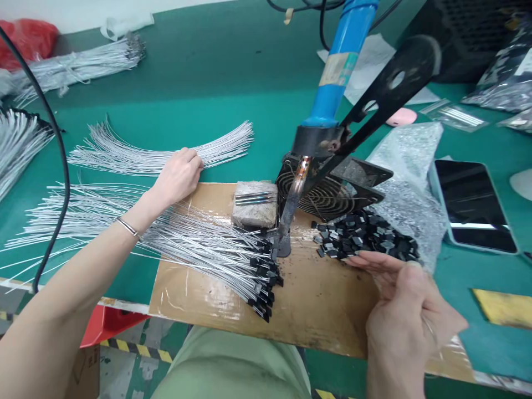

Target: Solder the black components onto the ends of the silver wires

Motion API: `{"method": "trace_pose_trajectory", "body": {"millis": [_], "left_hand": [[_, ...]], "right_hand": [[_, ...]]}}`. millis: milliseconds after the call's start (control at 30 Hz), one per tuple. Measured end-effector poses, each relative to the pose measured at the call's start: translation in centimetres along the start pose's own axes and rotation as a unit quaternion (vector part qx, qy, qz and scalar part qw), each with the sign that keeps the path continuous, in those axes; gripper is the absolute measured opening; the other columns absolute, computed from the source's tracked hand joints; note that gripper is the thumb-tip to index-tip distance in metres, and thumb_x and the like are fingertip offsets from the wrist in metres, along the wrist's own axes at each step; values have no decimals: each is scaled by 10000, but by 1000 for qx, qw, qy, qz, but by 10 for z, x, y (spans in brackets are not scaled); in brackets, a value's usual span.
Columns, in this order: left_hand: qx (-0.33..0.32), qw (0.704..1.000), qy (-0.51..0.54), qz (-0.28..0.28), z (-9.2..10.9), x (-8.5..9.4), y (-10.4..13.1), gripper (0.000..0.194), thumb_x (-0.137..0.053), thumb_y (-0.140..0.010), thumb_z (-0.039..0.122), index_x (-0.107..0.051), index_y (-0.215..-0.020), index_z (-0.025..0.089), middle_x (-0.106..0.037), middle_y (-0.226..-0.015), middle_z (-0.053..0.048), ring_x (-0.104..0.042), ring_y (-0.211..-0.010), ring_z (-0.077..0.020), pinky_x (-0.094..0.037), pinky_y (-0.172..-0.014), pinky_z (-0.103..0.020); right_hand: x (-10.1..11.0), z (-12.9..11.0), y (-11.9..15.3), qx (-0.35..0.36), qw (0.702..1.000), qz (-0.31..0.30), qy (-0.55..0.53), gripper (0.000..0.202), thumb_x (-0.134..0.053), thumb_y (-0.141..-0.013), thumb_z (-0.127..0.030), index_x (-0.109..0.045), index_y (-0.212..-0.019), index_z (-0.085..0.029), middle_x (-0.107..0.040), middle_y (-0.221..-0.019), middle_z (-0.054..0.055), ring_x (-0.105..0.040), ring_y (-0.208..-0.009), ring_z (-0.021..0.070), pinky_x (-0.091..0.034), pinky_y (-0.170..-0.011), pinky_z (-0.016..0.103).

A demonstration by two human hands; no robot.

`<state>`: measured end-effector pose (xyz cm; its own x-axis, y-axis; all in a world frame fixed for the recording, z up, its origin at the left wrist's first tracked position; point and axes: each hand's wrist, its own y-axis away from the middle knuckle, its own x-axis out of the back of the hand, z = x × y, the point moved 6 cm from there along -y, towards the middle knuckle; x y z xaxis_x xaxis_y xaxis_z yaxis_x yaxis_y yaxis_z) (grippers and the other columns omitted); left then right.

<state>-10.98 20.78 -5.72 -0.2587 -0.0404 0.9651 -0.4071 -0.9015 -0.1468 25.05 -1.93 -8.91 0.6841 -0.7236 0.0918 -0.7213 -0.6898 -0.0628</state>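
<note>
Green bench, cardboard along front edge. Left hand: fingers curled over white wires, long axis left-to-right; grip hidden. Right hand, nearer black pieces: fingertips at pile's front-edge side; hold cannot be told.

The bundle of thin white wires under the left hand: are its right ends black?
No, the bundle of thin white wires shows plain white right ends.
</note>
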Motion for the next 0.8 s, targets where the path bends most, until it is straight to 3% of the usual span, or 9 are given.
{"method": "trace_pose_trajectory", "body": {"millis": [200,333,500,600,733,800], "left_hand": [[29,999,31,30,-1,18,-3,117,-528,-932,175,-643,-956,175,-711,-1052,-181,-646,-1104,-362,-466,-1011,-523],[68,989,103,84,-6,42,0,141,-509,-974,221,-628,-1047,206,-753,-887,-92,-725,-862,-269,-537,-831,-428],[109,965,218,101,0,57,10,99,-645,-919,300,-643,-864,217,-747,-814,-66,-692,-684,-190,-553,-678,-353],[128,962,216,104,10,69,25,151,-689,-902,336,-689,-808,218,-737,-762,-52,-626,-645,-180,-495,-631,-350],[128,969,203,63,18,95,50,161,-755,-863,320,-732,-756,202,-678,-656,-23,-535,-593,-148,-395,-561,-313],[127,960,244,-49,21,99,63,175,-755,-856,313,-760,-742,181,-650,-637,-16,-514,-602,-133,-390,-553,-277]], "right_hand": [[-1,0,1,-7,1000,-7,12,447,-580,-988,-510,-761,-787,-154,-750,-755,90,-717,-695,244,-561,-760,452],[1,1,1,-11,1000,-5,16,457,-583,-989,-518,-766,-786,-152,-754,-756,93,-716,-705,247,-560,-774,454],[0,1,1,-13,999,-11,29,460,-575,-986,-535,-763,-801,-158,-754,-777,97,-716,-711,255,-555,-780,469],[0,1,0,-11,1000,-2,11,479,-579,-986,-553,-757,-776,-161,-749,-759,95,-707,-682,244,-546,-738,443],[6,-4,1,33,999,31,-12,536,-547,-992,-597,-743,-728,-173,-733,-720,91,-622,-576,212,-475,-581,397],[8,-7,5,48,999,21,-2,534,-546,-1000,-573,-742,-702,-175,-716,-694,78,-563,-542,188,-413,-523,365]]}}
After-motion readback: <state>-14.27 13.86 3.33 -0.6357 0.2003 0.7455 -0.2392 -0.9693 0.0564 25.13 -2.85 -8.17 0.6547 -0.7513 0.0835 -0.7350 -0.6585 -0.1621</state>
